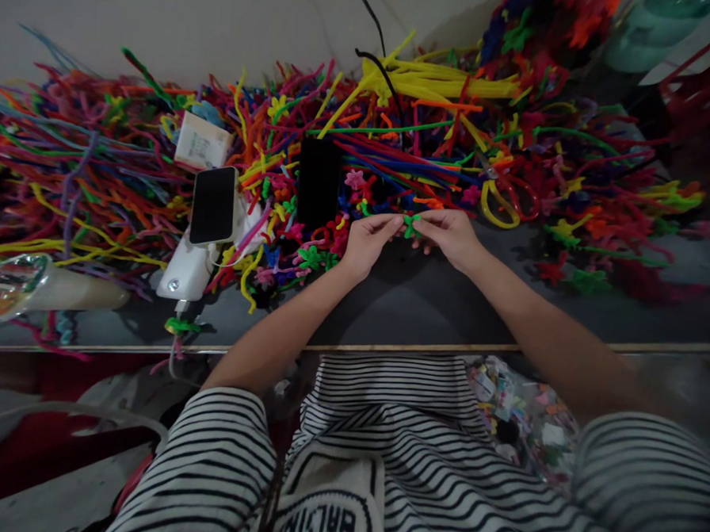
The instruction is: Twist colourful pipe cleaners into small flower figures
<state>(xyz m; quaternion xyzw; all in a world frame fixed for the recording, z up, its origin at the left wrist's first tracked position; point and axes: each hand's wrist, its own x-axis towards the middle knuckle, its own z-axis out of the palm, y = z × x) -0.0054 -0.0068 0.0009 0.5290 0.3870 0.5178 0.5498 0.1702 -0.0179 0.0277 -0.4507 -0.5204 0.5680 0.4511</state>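
Between my two hands is a small green pipe-cleaner flower (pixel 411 225), held above the dark table near its front. My left hand (pixel 369 239) pinches its left side between thumb and fingers. From the other side, my right hand (pixel 449 235) grips it with thumb and forefinger, the remaining fingers curled below. Just beyond the hands lie a pink pipe-cleaner flower (pixel 355 179) and some orange twisted pieces (pixel 430 202). Another green flower (pixel 312 257) rests left of my left hand.
Heaped pipe cleaners (pixel 116 166) cover the table's back. Yellow-and-red-handled scissors (pixel 500 214) lie right of my hands. To the left are a black phone-like slab (pixel 319 181), a phone (pixel 214 205) on a white power bank (pixel 183 269), a small box (pixel 203 142) and a plastic cup (pixel 50 290).
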